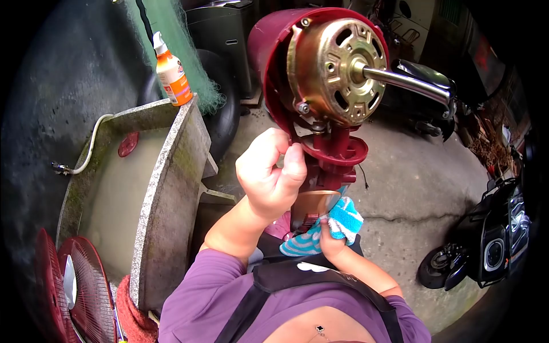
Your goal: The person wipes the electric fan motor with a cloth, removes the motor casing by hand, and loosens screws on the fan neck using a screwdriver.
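A red electric fan without its blades or grille stands in front of me, its brass-coloured motor (337,71) bare and a long metal shaft (406,79) pointing right. Around the motor's back sits the red motor cover (266,51). My left hand (269,171) is closed at the lower rim of this cover, thumb and finger pinched at its edge. Lower down, my right hand (331,243) grips a blue and white striped cloth (345,220) beside the fan's stand. Part of the cloth hangs to the left, and some of the right fingers are hidden by it.
To the left stands a stone basin (166,171) of cloudy water with a red round piece (128,144) in it. An orange and white bottle (173,74) rests on its corner. Red fan grilles (86,286) lean at lower left. A scooter (486,246) is parked at right.
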Demonstrator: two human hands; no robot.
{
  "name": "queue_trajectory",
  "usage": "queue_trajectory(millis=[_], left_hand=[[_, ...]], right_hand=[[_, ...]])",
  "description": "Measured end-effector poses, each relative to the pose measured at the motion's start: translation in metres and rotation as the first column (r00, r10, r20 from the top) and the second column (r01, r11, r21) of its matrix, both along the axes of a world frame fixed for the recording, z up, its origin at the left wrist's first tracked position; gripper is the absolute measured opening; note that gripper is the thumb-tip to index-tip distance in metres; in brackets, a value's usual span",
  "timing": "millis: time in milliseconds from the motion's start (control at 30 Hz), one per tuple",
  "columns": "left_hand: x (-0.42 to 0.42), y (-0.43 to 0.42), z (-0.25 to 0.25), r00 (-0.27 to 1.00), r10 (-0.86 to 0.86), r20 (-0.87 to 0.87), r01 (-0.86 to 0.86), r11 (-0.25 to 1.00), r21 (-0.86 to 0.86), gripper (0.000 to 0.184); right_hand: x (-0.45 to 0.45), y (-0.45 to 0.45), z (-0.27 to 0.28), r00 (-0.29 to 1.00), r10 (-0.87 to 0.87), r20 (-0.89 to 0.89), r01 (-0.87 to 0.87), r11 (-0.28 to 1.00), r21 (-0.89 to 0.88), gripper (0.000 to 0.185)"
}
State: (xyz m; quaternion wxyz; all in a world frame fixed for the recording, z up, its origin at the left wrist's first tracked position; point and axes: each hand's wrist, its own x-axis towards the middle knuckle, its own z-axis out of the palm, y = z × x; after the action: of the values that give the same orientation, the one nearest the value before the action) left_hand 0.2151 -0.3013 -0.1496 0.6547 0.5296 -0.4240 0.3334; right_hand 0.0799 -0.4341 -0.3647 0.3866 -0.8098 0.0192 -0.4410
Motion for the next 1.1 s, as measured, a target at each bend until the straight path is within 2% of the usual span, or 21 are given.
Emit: queue_trajectory(millis=[67,133,267,433,567,633,767,1033,1100], left_hand=[[0.003,-0.001,-0.003,1.000,-0.006,0.020,0.006,1.000,-0.004,0.022],[0.004,-0.001,-0.003,0.999,-0.010,0.036,0.010,1.000,-0.009,0.022],[0.002,-0.002,-0.004,1.000,0.001,-0.012,-0.001,1.000,-0.014,0.022],[0.001,-0.004,-0.005,0.998,-0.034,-0.054,0.032,0.998,-0.047,0.023],[0.000,-0.004,-0.004,0.999,0.014,-0.038,-0.014,1.000,-0.020,0.024],[0.001,-0.004,-0.005,1.000,0.014,-0.026,-0.015,1.000,-0.024,0.023],[0.003,-0.004,-0.007,1.000,-0.015,-0.024,0.014,0.999,-0.040,0.023],[0.002,-0.006,-0.006,0.997,-0.064,-0.035,0.062,0.996,-0.071,0.024],[0.000,-0.003,-0.003,0.999,-0.031,-0.025,0.031,0.999,-0.017,0.024]], right_hand=[[-0.001,0.001,0.002,1.000,-0.005,0.002,0.005,1.000,-0.010,0.011],[-0.003,0.000,0.005,0.996,0.046,-0.080,-0.044,0.999,0.028,0.009],[-0.002,0.000,0.007,0.996,0.031,-0.085,-0.031,1.000,-0.002,0.008],[0.001,0.002,0.005,0.999,0.038,-0.025,-0.036,0.996,0.076,0.007],[0.001,0.003,0.005,1.000,0.026,-0.011,-0.025,0.996,0.084,0.006],[0.003,-0.003,0.000,1.000,-0.007,-0.005,0.007,0.999,-0.053,0.006],[0.003,-0.006,0.002,0.999,-0.021,-0.032,0.019,0.998,-0.066,0.006],[0.000,0.001,-0.003,1.000,0.002,-0.006,-0.002,0.999,0.049,0.010],[-0.001,0.001,-0.005,1.000,0.010,-0.019,-0.009,0.998,0.054,0.011]])
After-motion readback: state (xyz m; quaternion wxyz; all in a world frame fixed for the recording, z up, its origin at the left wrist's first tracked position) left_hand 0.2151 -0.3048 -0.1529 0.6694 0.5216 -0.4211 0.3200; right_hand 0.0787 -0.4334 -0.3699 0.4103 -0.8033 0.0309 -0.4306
